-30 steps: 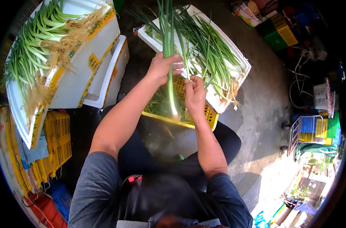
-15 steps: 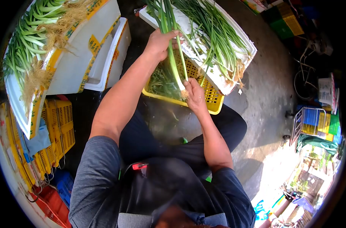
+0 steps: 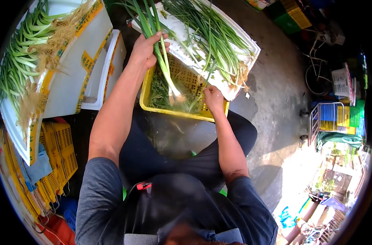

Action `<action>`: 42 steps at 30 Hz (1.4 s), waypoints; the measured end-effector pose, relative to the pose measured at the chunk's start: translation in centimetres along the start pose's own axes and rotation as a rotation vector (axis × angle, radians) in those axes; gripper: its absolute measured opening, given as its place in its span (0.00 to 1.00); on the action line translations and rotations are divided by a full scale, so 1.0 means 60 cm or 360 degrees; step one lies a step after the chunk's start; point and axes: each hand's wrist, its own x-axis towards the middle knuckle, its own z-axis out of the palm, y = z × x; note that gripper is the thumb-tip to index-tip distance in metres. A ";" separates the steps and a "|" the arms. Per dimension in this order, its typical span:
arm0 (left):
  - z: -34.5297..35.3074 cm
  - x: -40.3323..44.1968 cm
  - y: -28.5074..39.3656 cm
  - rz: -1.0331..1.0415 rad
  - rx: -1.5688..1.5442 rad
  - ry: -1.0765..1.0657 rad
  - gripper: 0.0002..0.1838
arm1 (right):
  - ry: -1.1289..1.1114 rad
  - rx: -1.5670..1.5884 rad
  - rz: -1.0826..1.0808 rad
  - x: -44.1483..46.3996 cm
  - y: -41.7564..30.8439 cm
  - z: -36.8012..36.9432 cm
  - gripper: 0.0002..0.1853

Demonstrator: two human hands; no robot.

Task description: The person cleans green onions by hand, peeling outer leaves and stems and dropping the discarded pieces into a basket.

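Observation:
My left hand (image 3: 147, 50) is closed around a few green onions (image 3: 164, 71), their white root ends pointing down over a yellow plastic basket (image 3: 180, 116). The leafy tops rise past my fingers toward the upper left. To the right, my right hand (image 3: 213, 99) is pinched shut at the basket's right side, apart from the held stalks. A thin green onion leaf (image 3: 209, 75) appears to run up from its fingertips. Green scraps (image 3: 159, 90) lie inside the basket. Behind it, more green onions (image 3: 218, 41) with brown roots rest on a white foam lid (image 3: 186, 48).
Foam boxes (image 3: 67, 81) stand at left, topped with rooted green onions (image 3: 20, 61). Below them are yellow crates (image 3: 59, 143). At right, a metal trolley (image 3: 317, 122) carries coloured crates, and a bicycle wheel (image 3: 317, 79) stands behind. The concrete floor (image 3: 276, 106) looks damp.
My right hand has come away from the lower stalks and moved slightly right and down. My left hand still holds the green onions. The whole view has shifted a little.

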 end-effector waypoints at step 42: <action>0.003 -0.013 0.004 0.0155 0.0009 0.0070 0.12 | -0.0818 0.0352 -0.0050 -0.037 -0.146 -0.033 0.20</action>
